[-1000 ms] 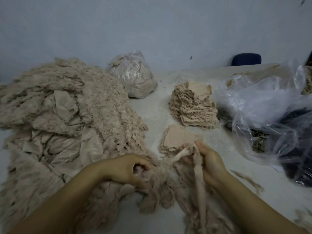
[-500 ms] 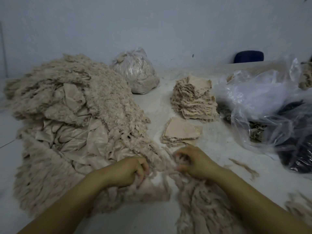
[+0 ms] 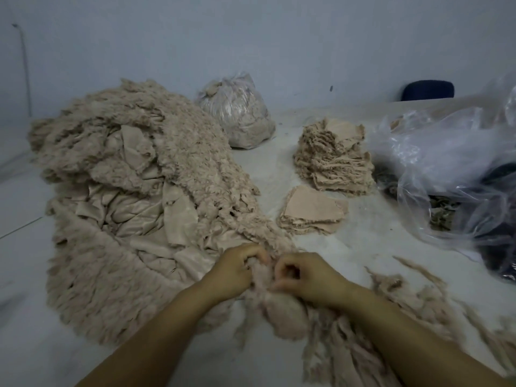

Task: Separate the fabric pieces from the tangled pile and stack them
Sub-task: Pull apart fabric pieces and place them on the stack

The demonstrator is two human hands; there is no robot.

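Observation:
A big tangled pile of beige frayed fabric [image 3: 134, 196] covers the left half of the table. At its near edge my left hand [image 3: 234, 270] and my right hand [image 3: 304, 277] sit close together, fingers curled, both gripping a fuzzy fabric piece [image 3: 282, 311] that hangs below them. A low stack of flat beige pieces [image 3: 311, 210] lies just beyond my hands. A taller stack [image 3: 333, 157] stands behind it. Loose frayed scraps [image 3: 363, 353] spread under my right forearm.
A tied clear bag of beige scraps [image 3: 237, 113] stands at the back. Crumpled clear plastic bags [image 3: 452, 169] with dark contents fill the right side. A dark blue chair back [image 3: 428, 90] shows behind the table. A pale wall runs along the far side.
My right hand has dropped from holding a long strip up and moved left to meet my left hand. Both now hold one bunched piece. The camera has come closer.

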